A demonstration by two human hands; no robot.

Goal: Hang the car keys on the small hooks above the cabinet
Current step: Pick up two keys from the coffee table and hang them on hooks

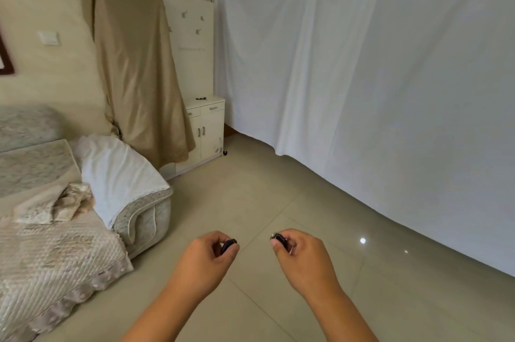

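Note:
My left hand (207, 261) is closed around a black car key (228, 246), held low over the tiled floor. My right hand (302, 256) pinches a second black car key (278, 238) with a small metal ring at its tip. Far ahead stands a white cabinet (207, 130) against a white back panel. Three small hooks (198, 31) are fixed to that panel above the cabinet. Some small dark objects (200, 98) lie on the cabinet top; I cannot tell what they are.
A beige cloth (133, 63) hangs over something tall left of the cabinet. A covered sofa (69, 202) fills the left side. A white sheet (362, 77) drapes the right wall down to the floor. Tiled floor (250, 188) stretches between me and the cabinet.

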